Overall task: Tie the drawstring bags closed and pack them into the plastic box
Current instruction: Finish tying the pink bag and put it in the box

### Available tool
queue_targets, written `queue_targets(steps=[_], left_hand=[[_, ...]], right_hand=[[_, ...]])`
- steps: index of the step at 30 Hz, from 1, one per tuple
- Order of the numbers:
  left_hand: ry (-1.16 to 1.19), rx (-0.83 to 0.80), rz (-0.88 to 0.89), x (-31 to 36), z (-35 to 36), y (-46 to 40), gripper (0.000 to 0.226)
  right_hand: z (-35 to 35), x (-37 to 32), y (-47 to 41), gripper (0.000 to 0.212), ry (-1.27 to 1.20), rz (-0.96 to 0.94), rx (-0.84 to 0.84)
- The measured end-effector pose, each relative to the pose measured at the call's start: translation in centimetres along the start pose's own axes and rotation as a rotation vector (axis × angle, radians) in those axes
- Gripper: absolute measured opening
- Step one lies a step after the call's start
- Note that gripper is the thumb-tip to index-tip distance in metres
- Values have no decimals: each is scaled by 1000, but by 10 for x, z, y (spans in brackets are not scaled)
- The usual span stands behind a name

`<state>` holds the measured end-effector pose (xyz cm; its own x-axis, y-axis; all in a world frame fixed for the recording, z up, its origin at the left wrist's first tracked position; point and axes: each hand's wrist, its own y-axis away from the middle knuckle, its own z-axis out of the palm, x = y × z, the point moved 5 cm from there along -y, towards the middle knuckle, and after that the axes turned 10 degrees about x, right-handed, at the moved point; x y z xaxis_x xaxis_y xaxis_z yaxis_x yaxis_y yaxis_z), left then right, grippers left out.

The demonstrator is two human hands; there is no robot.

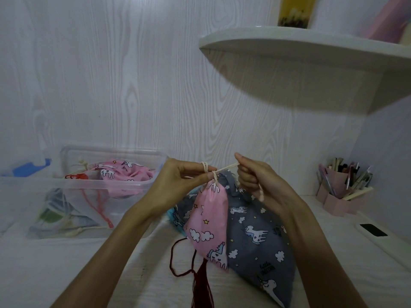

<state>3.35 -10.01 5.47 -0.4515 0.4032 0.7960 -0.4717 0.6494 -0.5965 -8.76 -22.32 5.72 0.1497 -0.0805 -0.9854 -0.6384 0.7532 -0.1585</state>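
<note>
She is midway through tying the small pink drawstring bag (209, 221), which hangs in the air between her hands above the white bench (66, 263). Her left hand (178, 181) pinches the cream cord (226, 167) right at the gathered neck, a loop of it wound round one finger; her right hand (255, 176) grips the other end of the cord and draws it out toward three o'clock, the tail dangling below her palm. I would say the knot is forming but not yet snug, so the next move calls for a firm pull while the left hand keeps the neck bunched.

Beneath the pink bag lies a larger grey unicorn bag (262, 236), and a dark red tassel (200, 283) trails toward six o'clock. At nine o'clock sits the clear plastic box (89, 185), already holding several tied bags. A pink pen holder (342, 190) stands at three o'clock, under a white corner shelf (311, 50) on the wood-grain wall.
</note>
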Motion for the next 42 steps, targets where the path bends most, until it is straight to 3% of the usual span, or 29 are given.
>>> queue_targets(steps=[2,5,11,16,20,24,27,32,34,37,39,42], left_hand=[[10,-30,-31,2,2,1,19],[12,-46,-83,4,9,2,20],[136,222,-277,-4,4,-3,10],[32,165,-386,-13,3,3,21],[-85,101,-444,-21,-1,3,18],[-43,123,-433,-26,4,4,22],[154,161,-473,-27,7,2,25],[432,38,-522,-18,21,-2,22],[293,44,-496,-17,18,-4,22],[3,32,-401,-15,8,-5,19],[-98,-66,-377,-13,11,-3,20],[-208,-272,-353,-16,25,1,25]], right_hand=[[0,-4,2,31,-104,-5,-19],[7,-7,7,29,-489,106,-99],[5,12,2,26,-1014,404,27],[-4,35,-3,27,-1063,608,197],[-6,47,-4,30,-1054,658,277],[-9,49,-7,31,-1024,626,306],[-7,41,-5,18,-974,573,236],[-5,24,-1,31,-663,416,169],[-7,19,0,32,-483,362,137],[-12,10,3,30,46,244,50],[-15,-1,10,32,366,135,13],[-14,-21,20,37,517,24,-19]])
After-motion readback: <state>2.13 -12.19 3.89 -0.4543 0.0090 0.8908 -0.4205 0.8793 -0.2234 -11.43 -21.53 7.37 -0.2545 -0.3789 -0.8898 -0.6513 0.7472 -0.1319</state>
